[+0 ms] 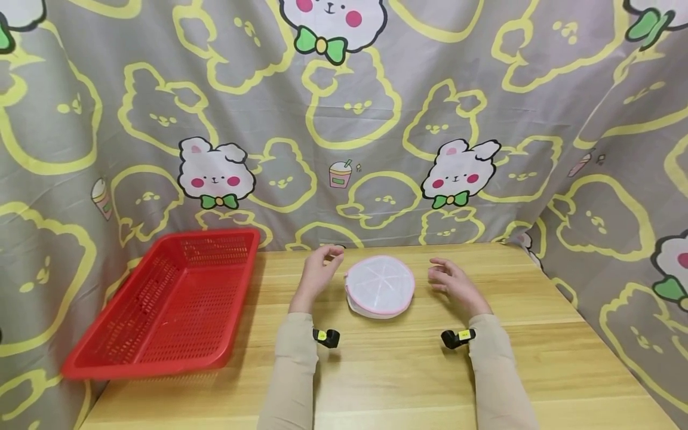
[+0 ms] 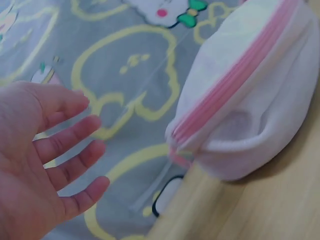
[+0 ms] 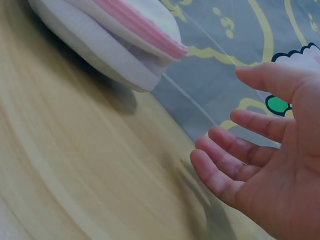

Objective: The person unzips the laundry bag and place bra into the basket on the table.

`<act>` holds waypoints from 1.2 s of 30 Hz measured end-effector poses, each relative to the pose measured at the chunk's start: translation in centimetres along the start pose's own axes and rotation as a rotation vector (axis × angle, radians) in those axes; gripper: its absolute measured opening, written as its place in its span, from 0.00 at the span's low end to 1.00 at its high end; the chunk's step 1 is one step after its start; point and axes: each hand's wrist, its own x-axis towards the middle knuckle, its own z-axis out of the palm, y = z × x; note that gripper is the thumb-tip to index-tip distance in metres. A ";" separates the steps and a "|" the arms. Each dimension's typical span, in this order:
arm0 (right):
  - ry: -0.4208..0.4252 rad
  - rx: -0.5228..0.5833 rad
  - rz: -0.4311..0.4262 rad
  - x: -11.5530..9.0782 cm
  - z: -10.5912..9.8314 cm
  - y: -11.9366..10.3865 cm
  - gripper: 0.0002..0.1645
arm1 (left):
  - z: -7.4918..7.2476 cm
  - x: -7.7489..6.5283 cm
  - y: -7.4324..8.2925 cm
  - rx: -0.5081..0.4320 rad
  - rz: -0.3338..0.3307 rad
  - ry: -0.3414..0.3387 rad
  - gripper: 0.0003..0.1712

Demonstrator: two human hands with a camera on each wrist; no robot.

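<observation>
The curtain [image 1: 484,60] is the biggest thing here, hung behind my work and down the sides, I suppose to screen off whatever lies beyond. Before me spreads the wooden tabletop [image 1: 398,382]. To my left sits the red basket [image 1: 188,310], near the curtain and well apart from the pouch; I take it to be set there so it keeps out of my arms' way. Its near left corner appears to jut past the edge.

My left sleeve [image 1: 292,370] and right sleeve [image 1: 502,370] come in from the near side, one on each flank. Between them, toward the far edge, lies the round white pouch [image 1: 380,285], flat side up; its side wall sags and creases, likely because it is soft.

My left hand [image 1: 321,269] is just beside it, my right hand [image 1: 450,279] a little farther off. Both have relaxed, slightly bent fingers, spread apart, palms turned inward, holding nothing and touching no part of it. Facing in like this probably suits something lying between them.

Small black wrist cameras [image 1: 332,338] sit on the inner side of each cuff, presumably to see past my palms. Smallest is the pouch's pink zip [image 2: 235,75], running along its rim.
</observation>
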 end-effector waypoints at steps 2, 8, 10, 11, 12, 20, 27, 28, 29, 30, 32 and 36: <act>-0.037 0.010 0.006 0.0 0.1 0.2 0.39 | 0.4 0.0 0.6 0.017 0.041 -0.023 0.13; -0.184 0.014 0.020 0.2 0.3 0.9 0.39 | 1.2 -0.5 2.0 0.101 0.144 -0.096 0.16; -0.212 0.003 0.018 0.3 0.3 1.0 0.40 | 1.4 -0.6 2.2 0.131 0.176 -0.124 0.17; -0.220 -0.010 0.012 0.4 0.4 1.1 0.40 | 1.5 -0.7 2.3 0.137 0.192 -0.139 0.17; -0.225 -0.028 0.006 0.5 0.4 1.1 0.41 | 1.6 -0.8 2.4 0.147 0.210 -0.152 0.17; -0.249 -0.193 -0.065 1.2 1.3 1.6 0.42 | 2.4 -2.0 2.9 0.282 0.310 -0.289 0.16; -0.290 -0.203 -0.122 1.4 1.9 1.7 0.40 | 3.1 -2.7 3.5 0.358 0.325 -0.396 0.19; -0.295 -0.205 -0.131 1.5 1.9 1.7 0.40 | 3.2 -2.7 3.5 0.371 0.327 -0.405 0.19; -0.299 -0.207 -0.136 1.5 1.9 1.8 0.40 | 3.4 -2.8 3.5 0.387 0.330 -0.415 0.19; -0.299 -0.215 -0.136 1.5 1.9 1.8 0.40 | 3.5 -2.8 3.5 0.402 0.335 -0.424 0.19; -0.300 -0.226 -0.134 1.5 1.8 1.9 0.39 | 3.8 -2.9 3.4 0.438 0.340 -0.441 0.20; -0.297 -0.229 -0.094 1.5 1.9 1.9 0.39 | 4.3 -3.2 3.4 0.503 0.336 -0.478 0.21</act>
